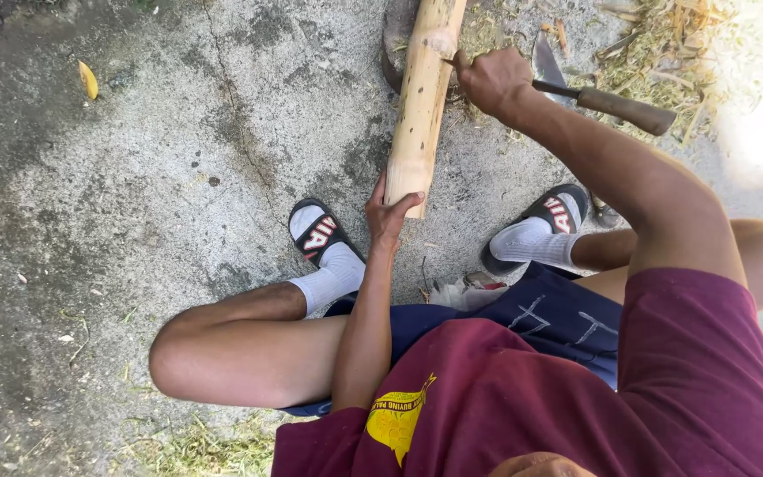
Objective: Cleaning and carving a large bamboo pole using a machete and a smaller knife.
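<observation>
A pale wooden pole (421, 97) with small dark spots slants from the top of the view down toward my feet. My left hand (390, 214) grips its near end, fingers wrapped around the cut face. My right hand (490, 81) is closed against the pole's right side higher up, pinching a strip of its skin. A knife (602, 95) with a brown wooden handle and a dark blade lies on the ground just behind my right wrist.
Cracked concrete ground (178, 177) spreads to the left. Dry shavings and straw (664, 44) are heaped at the top right. My feet in white socks and black slides (318, 234) rest either side of the pole. A yellow leaf (88, 80) lies at the far left.
</observation>
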